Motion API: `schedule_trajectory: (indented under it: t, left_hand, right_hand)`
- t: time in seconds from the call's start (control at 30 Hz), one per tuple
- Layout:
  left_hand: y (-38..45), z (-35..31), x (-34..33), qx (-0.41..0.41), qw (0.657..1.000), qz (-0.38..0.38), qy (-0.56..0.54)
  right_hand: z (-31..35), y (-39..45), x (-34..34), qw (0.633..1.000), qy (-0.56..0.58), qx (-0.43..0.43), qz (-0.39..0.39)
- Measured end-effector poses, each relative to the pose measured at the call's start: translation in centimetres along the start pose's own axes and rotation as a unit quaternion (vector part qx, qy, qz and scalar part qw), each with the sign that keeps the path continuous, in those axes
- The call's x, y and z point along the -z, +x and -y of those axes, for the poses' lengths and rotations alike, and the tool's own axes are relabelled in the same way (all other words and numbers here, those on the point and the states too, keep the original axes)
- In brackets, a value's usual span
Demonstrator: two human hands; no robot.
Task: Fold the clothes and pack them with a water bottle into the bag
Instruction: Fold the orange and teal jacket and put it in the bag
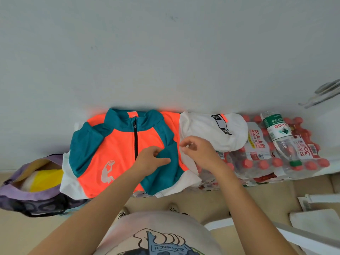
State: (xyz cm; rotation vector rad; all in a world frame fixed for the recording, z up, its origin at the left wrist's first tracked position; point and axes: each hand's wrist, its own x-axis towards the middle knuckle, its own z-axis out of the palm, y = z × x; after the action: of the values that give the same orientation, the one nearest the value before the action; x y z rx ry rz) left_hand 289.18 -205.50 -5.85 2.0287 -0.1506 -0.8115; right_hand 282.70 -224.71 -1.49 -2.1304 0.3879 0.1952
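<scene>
Frame centre: left hand grips teal fold of jacket, right hand pinches its white sleeve; bag lower left, water bottle right

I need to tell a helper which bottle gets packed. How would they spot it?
Look right of the orange and teal zip jacket, on the shrink-wrapped case of red-capped bottles. The clear loose water bottle lies on top, alone with a green cap and label.
</scene>
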Motion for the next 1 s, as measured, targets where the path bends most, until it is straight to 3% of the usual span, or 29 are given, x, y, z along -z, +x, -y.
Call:
schedule_trajectory:
  t: [0.07,0.23,0.37,0.43,0.53,0.6,0.67,0.77,0.83,1.0]
  left_hand:
    - [0.0,0.0,0.0,-0.026,0.998,-0.012,0.055]
    - [0.3,-1.4,1.0,-0.11,0.993,0.008,0.051]
    - [1.2,-1.3,2.1,-0.107,0.991,-0.044,0.061]
    - [1.5,-0.7,3.2,-0.085,0.993,-0.027,0.078]
    - [1.5,0.3,4.6,-0.053,0.989,0.037,0.133]
    - [1.7,0.5,5.3,-0.053,0.996,0.0,0.067]
    - [2.1,0.0,5.7,-0.075,0.992,-0.105,-0.014]
    - [3.2,-0.5,6.1,-0.076,0.975,-0.207,-0.002]
    - [3.7,-0.2,6.0,-0.062,0.976,-0.206,0.032]
    - [2.7,1.6,5.3,-0.044,0.984,-0.16,0.069]
  right_hand:
    - [0.6,1.0,0.0,0.999,0.017,0.027,0.02]
    - [2.2,4.0,-0.6,0.983,0.094,0.049,0.152]
    - [1.3,6.2,0.2,0.975,-0.077,0.018,0.209]
    - [0.4,6.9,1.0,0.97,-0.143,0.019,0.195]
    - [-0.4,7.8,2.0,0.988,-0.117,0.013,0.1]
    - [-0.6,8.2,2.3,0.989,-0.132,0.023,0.058]
    - [-0.5,8.4,2.1,0.984,-0.164,0.033,0.056]
    - [-0.4,8.5,1.4,0.989,-0.143,0.045,0.021]
    - [-0.6,8.8,1.3,0.991,-0.121,0.051,-0.002]
    - [-0.7,9.5,2.0,0.981,-0.181,0.027,0.059]
